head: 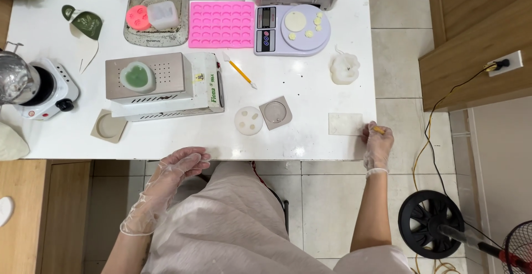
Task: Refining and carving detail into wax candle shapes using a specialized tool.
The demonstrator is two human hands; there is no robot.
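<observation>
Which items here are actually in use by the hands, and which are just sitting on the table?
In use:
right hand, pinching a small yellow piece
pale flat sheet beside it
left hand, empty at the table edge

Lying about:
pink mould tray
kitchen scale
yellow-handled tool
round white mould
small hotplate

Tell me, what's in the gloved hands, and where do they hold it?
The right hand pinches a small yellow-orange piece at one end between its fingertips. The left hand holds nothing.
</observation>
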